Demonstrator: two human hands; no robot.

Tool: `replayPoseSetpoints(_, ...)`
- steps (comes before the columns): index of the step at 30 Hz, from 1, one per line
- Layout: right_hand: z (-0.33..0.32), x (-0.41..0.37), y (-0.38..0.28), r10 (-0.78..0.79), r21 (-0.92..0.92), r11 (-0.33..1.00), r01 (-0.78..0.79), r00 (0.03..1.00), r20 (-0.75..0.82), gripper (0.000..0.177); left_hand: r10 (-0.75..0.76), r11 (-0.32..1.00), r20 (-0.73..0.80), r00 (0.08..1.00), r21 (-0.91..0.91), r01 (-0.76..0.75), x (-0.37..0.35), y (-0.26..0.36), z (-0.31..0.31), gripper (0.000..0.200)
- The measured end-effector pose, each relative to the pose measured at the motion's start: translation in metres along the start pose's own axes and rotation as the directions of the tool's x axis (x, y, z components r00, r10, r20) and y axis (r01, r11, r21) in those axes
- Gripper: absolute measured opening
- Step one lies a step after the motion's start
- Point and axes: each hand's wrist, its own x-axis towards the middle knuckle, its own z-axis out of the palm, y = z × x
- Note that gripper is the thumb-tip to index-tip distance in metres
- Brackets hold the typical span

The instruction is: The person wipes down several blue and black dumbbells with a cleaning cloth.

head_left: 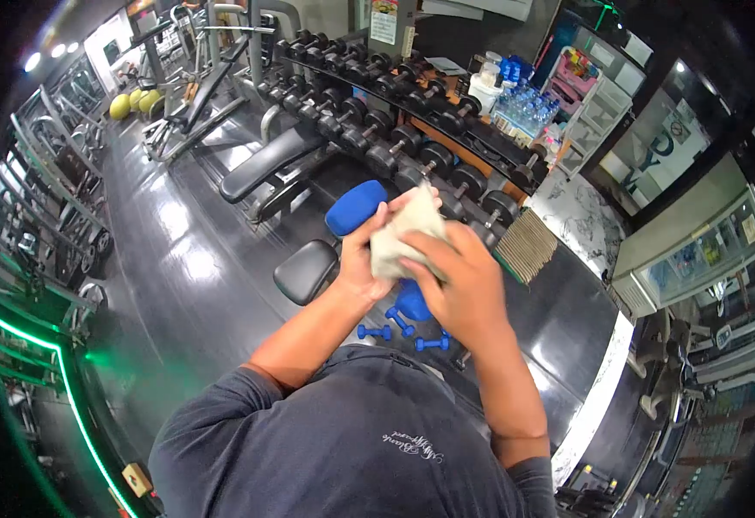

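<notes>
A pale cream cloth (406, 231), folded or bunched, is held up in front of my chest between both hands. My left hand (362, 257) grips it from the left and beneath, with some fingers hidden behind it. Across its right side lies my right hand (471, 281), fingers curled onto the fabric and a little blurred. Beyond the left hand is a blue padded cushion (356, 207), with a black seat pad (306, 272) nearer me. Below the hands, small blue dumbbells (432, 344) lie on the floor beside a partly hidden rounded blue object (413, 302).
A rack of black dumbbells (369, 134) runs across ahead, with a black bench (274, 161) before it. Water bottles (524, 108) stand behind the rack. A ribbed mat (526, 248) lies on the right. Exercise machines (67, 181) line the left, and yellow balls (120, 106) sit far back.
</notes>
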Motion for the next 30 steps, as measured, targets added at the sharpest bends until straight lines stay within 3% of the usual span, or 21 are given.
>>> replayPoseSetpoints(3, 0.017, 0.004, 0.008, 0.143, 0.091, 0.984, -0.151, 0.986, 0.083, 0.029, -0.006, 0.999, 0.03, 1.0, 0.043, 0.005, 0.0, -0.005, 0.0, 0.081)
replayPoseSetpoints(7, -0.009, -0.006, 0.017, -0.021, 0.099, 0.995, -0.011, 0.949, 0.316, 0.032, -0.007, 1.0, 0.161, 0.987, 0.011, 0.005, 0.006, -0.007, -0.015, 0.091)
replayPoseSetpoints(9, -0.024, -0.001, 0.021, -0.013, 0.122, 0.992, -0.033, 0.932, 0.361, 0.032, -0.062, 0.997, 0.228, 0.972, 0.064, 0.048, 0.005, -0.012, -0.014, 0.098)
replayPoseSetpoints(10, -0.03, 0.005, 0.021, -0.014, 0.126, 0.991, -0.037, 0.926, 0.378, 0.033, -0.057, 0.998, 0.29, 0.955, 0.006, 0.058, 0.006, -0.017, -0.015, 0.106)
replayPoseSetpoints(11, -0.029, 0.009, 0.019, 0.091, 0.156, 0.978, -0.139, 0.954, 0.285, 0.031, -0.066, 0.997, 0.284, 0.957, 0.065, 0.05, 0.009, -0.016, -0.013, 0.109)
replayPoseSetpoints(12, -0.021, 0.011, 0.018, 0.099, 0.187, 0.972, -0.146, 0.966, 0.241, 0.03, -0.072, 0.992, 0.272, 0.96, 0.122, 0.04, 0.01, -0.016, -0.01, 0.113)
replayPoseSetpoints(15, -0.004, 0.005, 0.021, 0.162, 0.265, 0.942, -0.204, 0.971, 0.174, 0.027, -0.053, 0.998, 0.244, 0.968, 0.033, 0.046, 0.017, -0.014, -0.001, 0.12)
replayPoseSetpoints(18, -0.032, 0.003, 0.035, 0.072, 0.07, 0.992, -0.105, 0.926, 0.37, 0.026, -0.052, 0.996, 0.251, 0.967, -0.058, 0.068, 0.022, -0.011, -0.004, 0.121)
replayPoseSetpoints(19, -0.045, 0.01, 0.033, 0.118, 0.013, 0.99, -0.143, 0.859, 0.498, 0.023, -0.065, 0.997, 0.249, 0.966, -0.035, 0.076, 0.024, -0.01, -0.006, 0.122)
replayPoseSetpoints(22, -0.03, 0.019, 0.034, 0.158, 0.114, 0.978, -0.175, 0.977, 0.141, 0.026, -0.047, 0.996, 0.302, 0.952, -0.059, 0.068, 0.03, -0.01, -0.012, 0.124)
replayPoseSetpoints(23, -0.021, 0.022, 0.029, 0.18, 0.148, 0.97, -0.194, 0.978, 0.103, 0.029, -0.003, 0.997, 0.27, 0.963, -0.079, 0.025, 0.032, -0.015, -0.01, 0.128)
replayPoseSetpoints(24, -0.001, 0.018, 0.039, 0.037, 0.261, 0.964, -0.057, 0.996, 0.08, 0.031, 0.006, 0.999, 0.296, 0.955, 0.035, -0.017, 0.037, -0.01, -0.017, 0.132)
replayPoseSetpoints(26, 0.003, 0.013, 0.041, 0.055, 0.31, 0.942, -0.129, 0.97, 0.236, 0.031, 0.054, 0.998, 0.338, 0.939, 0.012, -0.062, 0.039, -0.015, -0.02, 0.128)
replayPoseSetpoints(29, -0.026, 0.015, 0.049, -0.144, 0.241, 0.97, 0.028, 0.865, 0.481, 0.03, 0.076, 0.996, 0.321, 0.944, 0.025, -0.089, 0.034, -0.018, -0.024, 0.122)
replayPoseSetpoints(30, -0.031, 0.017, 0.049, -0.105, 0.186, 0.983, 0.005, 0.841, 0.532, 0.029, 0.04, 0.995, 0.314, 0.949, 0.075, -0.067, 0.032, -0.018, -0.025, 0.121)
